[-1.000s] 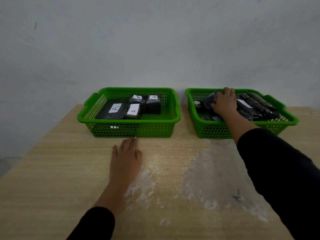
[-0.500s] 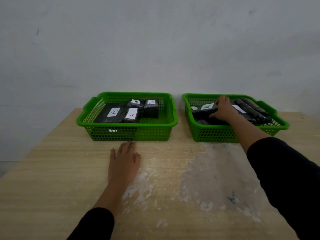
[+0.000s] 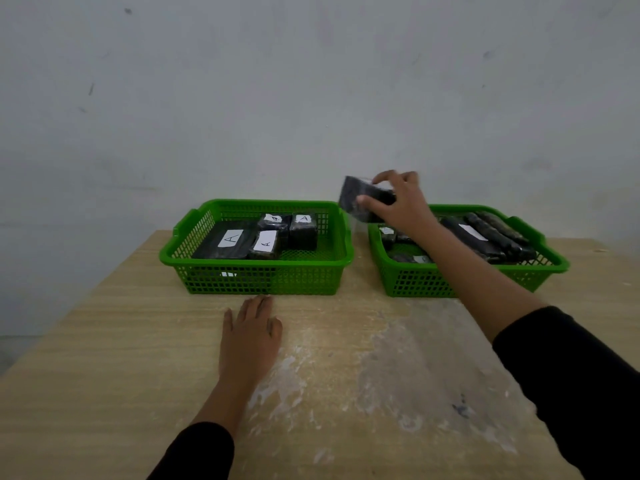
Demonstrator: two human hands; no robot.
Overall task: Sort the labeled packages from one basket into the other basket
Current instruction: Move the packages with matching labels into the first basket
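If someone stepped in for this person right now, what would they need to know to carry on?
Right hand: lifted above the gap between the baskets, gripping a black package; its label is not visible.
Left hand: flat on the table, empty, just in front of the left basket.
Left basket: four black packages, labels reading A.
Right basket: several black packages remain, some with white labels too blurred to read.
Done: four packages sorted.
Left: probably put the held package in the left basket, then work through the right basket.

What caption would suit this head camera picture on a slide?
Right hand lifts a black package above two green baskets; left hand lies flat on the table.
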